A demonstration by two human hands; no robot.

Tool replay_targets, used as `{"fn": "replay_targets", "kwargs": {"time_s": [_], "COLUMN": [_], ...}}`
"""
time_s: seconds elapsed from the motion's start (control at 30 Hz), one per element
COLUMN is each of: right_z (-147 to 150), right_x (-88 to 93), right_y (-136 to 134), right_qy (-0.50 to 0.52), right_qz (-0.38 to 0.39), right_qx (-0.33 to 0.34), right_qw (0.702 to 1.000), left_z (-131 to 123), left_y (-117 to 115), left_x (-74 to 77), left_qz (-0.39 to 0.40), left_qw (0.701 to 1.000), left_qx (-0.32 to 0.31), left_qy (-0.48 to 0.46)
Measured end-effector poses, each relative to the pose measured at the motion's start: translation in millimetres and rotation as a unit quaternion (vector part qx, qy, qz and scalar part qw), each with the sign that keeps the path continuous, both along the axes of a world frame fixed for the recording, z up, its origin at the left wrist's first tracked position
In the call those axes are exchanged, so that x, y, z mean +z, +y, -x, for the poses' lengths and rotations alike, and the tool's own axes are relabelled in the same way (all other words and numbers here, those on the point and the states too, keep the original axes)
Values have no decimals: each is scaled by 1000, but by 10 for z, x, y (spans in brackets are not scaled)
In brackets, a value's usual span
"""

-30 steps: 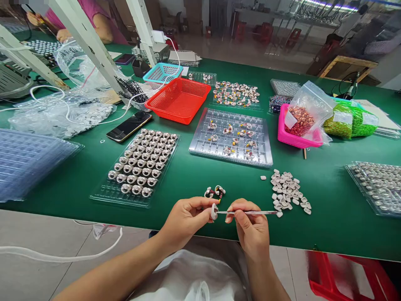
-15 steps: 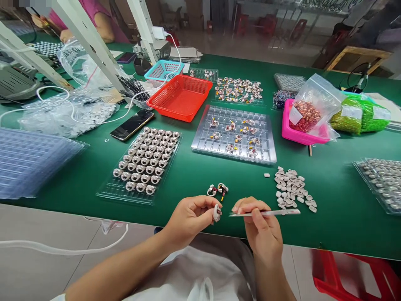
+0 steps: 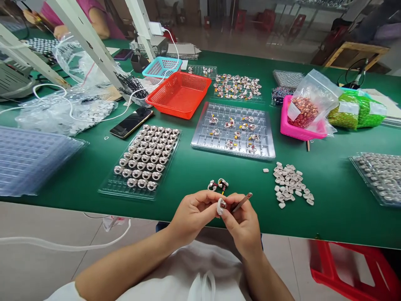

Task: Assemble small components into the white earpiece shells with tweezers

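Clock centre: the white shell, 12 o'clock pointing away from the person.
White shell: one, dark reddish insides visible; held in the air between both hands, above the near edge of the green table.
Left hand: at 9 o'clock, pinching the shell between thumb and fingers, as it did half a second ago.
Right hand: at 4 o'clock, gripping the metal tool; was apart from the shell, now drawn in with its thumb against it.
Metal tool: slim, one; earlier near level, now tilted, its visible end pointing to 2 o'clock.
Wired pieces: two, at 12 o'clock, just beyond the fingers; unmoved on the table.
Loose white caps: a heap, between 2 and 3 o'clock; unchanged.
Filled tray: rows of pale pieces, 10 o'clock; unchanged.
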State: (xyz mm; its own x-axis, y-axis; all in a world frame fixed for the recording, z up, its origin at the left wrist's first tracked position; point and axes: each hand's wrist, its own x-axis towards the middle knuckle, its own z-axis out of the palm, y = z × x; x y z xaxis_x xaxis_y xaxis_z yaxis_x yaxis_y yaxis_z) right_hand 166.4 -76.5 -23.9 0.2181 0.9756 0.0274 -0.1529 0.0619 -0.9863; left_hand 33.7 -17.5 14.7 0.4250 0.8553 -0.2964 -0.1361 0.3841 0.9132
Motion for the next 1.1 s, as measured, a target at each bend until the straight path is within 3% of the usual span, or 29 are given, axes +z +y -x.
{"fn": "replay_targets", "kwargs": {"time_s": [0.23,0.4,0.63,1.1], "right_z": [46,31,16,80], "right_x": [6,35,82,-23], "right_y": [16,53,86,115], "right_qy": [-12,-6,-6,45], "right_qz": [-15,-38,-8,-23], "right_qx": [-34,-46,-49,-51], "right_qw": [999,998,999,997], "left_z": [34,100,114,93], "left_y": [-35,1,40,-37], "left_x": [-25,30,4,-80], "left_qz": [-38,-83,-76,-74], "left_qw": [999,995,995,996], "left_qx": [6,-36,-54,-36], "left_qy": [18,43,38,38]}}
